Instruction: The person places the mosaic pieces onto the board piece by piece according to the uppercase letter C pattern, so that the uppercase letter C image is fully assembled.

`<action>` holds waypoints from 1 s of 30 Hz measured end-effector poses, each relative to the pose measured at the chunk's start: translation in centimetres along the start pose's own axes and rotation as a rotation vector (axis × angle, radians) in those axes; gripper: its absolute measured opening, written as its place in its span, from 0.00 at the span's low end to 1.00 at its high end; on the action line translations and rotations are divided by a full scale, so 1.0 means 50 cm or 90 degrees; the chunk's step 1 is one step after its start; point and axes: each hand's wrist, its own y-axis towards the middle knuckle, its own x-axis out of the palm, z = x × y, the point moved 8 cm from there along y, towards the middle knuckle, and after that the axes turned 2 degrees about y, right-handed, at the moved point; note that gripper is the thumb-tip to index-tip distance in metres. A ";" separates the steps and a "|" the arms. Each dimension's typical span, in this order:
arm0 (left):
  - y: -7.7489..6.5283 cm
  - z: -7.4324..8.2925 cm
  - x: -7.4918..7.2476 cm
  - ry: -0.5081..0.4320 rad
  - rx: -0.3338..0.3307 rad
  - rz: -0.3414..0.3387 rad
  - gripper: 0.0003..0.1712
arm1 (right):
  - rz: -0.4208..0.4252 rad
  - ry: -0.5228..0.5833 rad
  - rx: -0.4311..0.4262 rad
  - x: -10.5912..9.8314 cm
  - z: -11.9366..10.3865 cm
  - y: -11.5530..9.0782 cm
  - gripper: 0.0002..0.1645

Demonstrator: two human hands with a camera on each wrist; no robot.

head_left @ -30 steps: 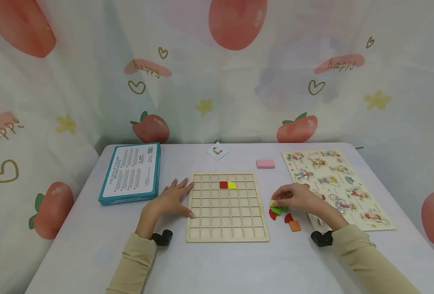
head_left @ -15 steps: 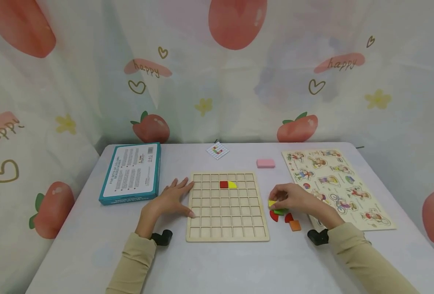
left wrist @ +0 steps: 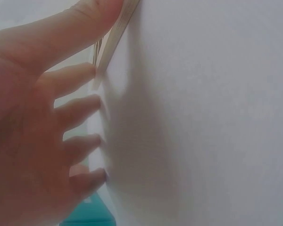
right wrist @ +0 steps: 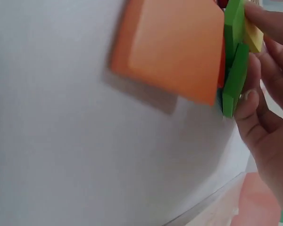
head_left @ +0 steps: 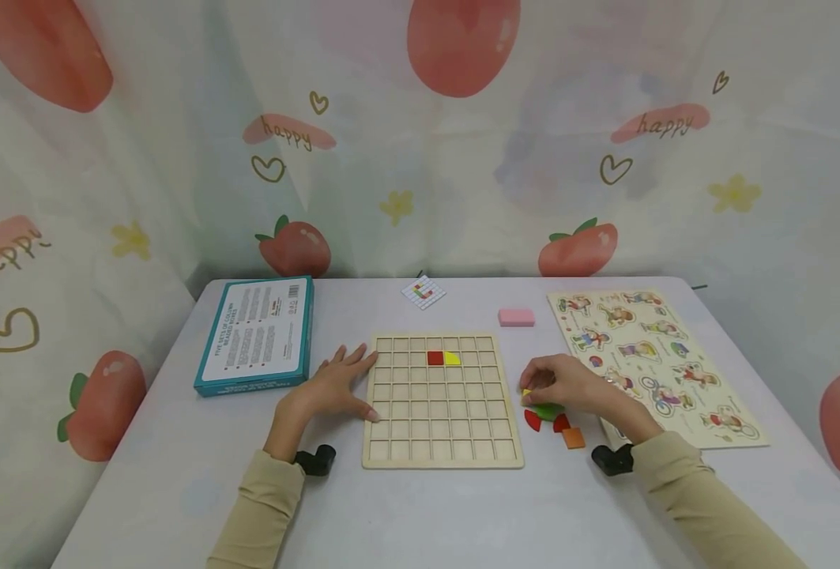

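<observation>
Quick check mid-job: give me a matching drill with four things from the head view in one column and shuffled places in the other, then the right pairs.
Things
1. red square
2. orange square
3. pink block
4. left hand

Places
A. between the small card and the illustrated board
B. at the left edge of the grid board
C. on the table, at the lower right of a red wedge
D. in a grid cell, just left of a yellow piece

Right pairs: 1-D, 2-C, 3-A, 4-B
</observation>
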 end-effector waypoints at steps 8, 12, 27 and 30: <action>0.001 -0.003 0.002 0.005 -0.002 -0.006 0.62 | 0.012 0.002 0.009 0.001 -0.014 0.020 0.04; 0.000 -0.002 -0.001 0.001 -0.004 -0.002 0.62 | 0.036 0.005 0.007 -0.001 -0.031 0.031 0.03; 0.000 0.000 -0.003 -0.005 0.007 -0.003 0.62 | 0.024 0.105 -0.076 0.030 -0.095 0.094 0.12; -0.001 0.002 -0.004 -0.008 0.006 -0.002 0.62 | 0.026 0.106 -0.082 0.037 -0.105 0.109 0.10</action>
